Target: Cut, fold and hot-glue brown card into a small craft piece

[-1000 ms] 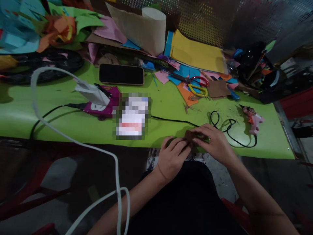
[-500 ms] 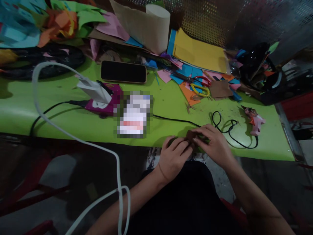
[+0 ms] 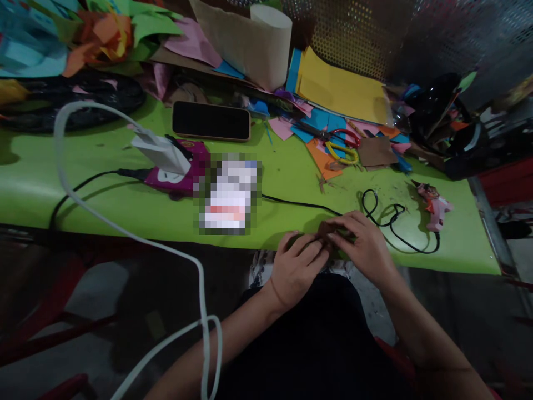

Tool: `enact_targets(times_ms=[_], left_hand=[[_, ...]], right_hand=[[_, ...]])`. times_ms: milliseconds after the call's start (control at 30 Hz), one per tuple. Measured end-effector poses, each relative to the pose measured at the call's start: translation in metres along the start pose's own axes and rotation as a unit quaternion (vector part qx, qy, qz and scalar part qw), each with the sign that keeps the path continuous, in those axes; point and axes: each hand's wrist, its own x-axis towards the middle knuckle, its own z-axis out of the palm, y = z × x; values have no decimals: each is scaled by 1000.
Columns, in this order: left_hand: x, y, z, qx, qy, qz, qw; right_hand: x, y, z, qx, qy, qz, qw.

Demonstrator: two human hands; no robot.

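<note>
At the near edge of the green table (image 3: 125,211), my left hand (image 3: 295,269) and my right hand (image 3: 364,247) meet around a small brown piece (image 3: 323,229). Fingers of both hands are curled and pinch it between them. Most of the brown piece is hidden under my fingers. A pink glue gun (image 3: 433,205) lies to the right of my right hand, its black cord (image 3: 387,219) looping just beyond my knuckles.
A dark phone (image 3: 211,121) lies at mid-table, scissors with red and yellow handles (image 3: 339,145) among coloured paper scraps, yellow sheets (image 3: 339,86) and a paper roll (image 3: 258,44) behind. A white charger (image 3: 160,153) sits on a magenta box, its white cable (image 3: 125,233) hanging off the front edge.
The view has shifted slightly; both hands stay on the brown piece with only small finger movements.
</note>
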Motion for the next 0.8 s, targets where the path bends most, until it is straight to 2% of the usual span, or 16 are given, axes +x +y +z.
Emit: enact_targets(times_ms=[433, 633, 800], left_hand=[[2, -2, 1, 10, 1, 14, 1000], [-1, -4, 1, 26, -24, 16, 999], [-1, -5, 1, 25, -22, 13, 999]], right_hand=[[6, -3, -2, -9, -19, 16, 1000], [7, 6, -12, 56, -41, 25, 997], [-4, 17, -28, 84, 7, 33, 996]])
